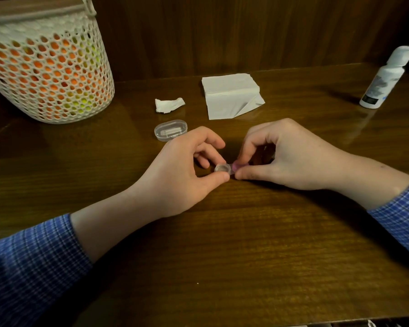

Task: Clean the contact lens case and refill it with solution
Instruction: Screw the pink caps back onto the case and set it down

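Observation:
A small contact lens case [223, 168] lies on the wooden table [222, 244] between my two hands. My left hand [187, 171] pinches its clear left well between thumb and fingers. My right hand [286, 156] pinches the pinkish right side, which its fingertips mostly hide. A white solution bottle [385, 79] stands at the far right. A clear oval plastic box [171, 130] sits just behind my left hand. A crumpled tissue [168, 105] lies behind that box.
A stack of white paper napkins [230, 95] rests at the back centre, one corner folded up. A white mesh basket [45, 67] holding orange and green items stands at the back left. A dark wooden wall panel runs behind the table.

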A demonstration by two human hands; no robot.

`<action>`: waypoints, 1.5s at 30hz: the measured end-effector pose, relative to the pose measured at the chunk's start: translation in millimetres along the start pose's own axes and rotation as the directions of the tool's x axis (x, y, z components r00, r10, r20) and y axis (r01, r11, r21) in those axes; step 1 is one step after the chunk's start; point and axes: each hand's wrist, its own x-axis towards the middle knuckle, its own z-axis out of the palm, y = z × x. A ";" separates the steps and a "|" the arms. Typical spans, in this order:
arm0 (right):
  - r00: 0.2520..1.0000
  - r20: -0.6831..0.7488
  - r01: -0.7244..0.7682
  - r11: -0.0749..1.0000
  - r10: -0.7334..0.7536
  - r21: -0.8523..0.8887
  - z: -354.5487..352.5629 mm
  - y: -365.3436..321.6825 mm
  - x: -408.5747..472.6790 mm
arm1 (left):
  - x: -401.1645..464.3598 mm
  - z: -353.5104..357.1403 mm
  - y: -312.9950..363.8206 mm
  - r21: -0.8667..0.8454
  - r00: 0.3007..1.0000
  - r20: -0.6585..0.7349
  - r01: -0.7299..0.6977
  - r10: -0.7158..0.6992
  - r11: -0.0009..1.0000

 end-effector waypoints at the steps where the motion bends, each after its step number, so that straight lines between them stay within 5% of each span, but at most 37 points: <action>1: 1.000 -0.005 0.006 1.000 -0.006 0.003 0.5 0.1 0.2 | 0.1 0.0 -0.2 -0.001 1.000 -0.003 -0.001 0.001 1.000; 8: 0.996 0.083 0.017 0.999 -0.020 0.034 -7.1 5.5 0.9 | 0.1 0.2 -0.9 0.001 1.000 -0.006 0.003 -0.003 1.000; 15: 0.999 -0.045 0.001 0.999 0.000 0.040 3.7 1.8 1.8 | 0.2 0.1 -1.1 -0.010 1.000 -0.010 0.015 -0.015 1.000; 22: 0.997 0.074 0.016 0.998 -0.020 0.055 -5.7 8.4 0.7 | 0.2 0.2 -1.1 -0.017 1.000 -0.003 0.008 -0.008 1.000; 29: 0.999 -0.036 0.012 0.999 -0.010 0.053 3.3 3.6 2.4 | 0.6 0.1 -1.2 -0.013 1.000 -0.008 0.007 -0.007 1.000; 36: 0.997 0.070 0.030 0.998 -0.035 0.061 -6.4 8.0 0.7 | 0.4 0.2 -1.2 -0.015 1.000 -0.004 0.007 -0.007 1.000; 45: 0.999 0.021 0.029 0.998 -0.031 0.062 -1.8 7.5 1.9 | 1.2 -1.2 -1.7 -0.025 1.000 -0.005 0.017 -0.017 1.000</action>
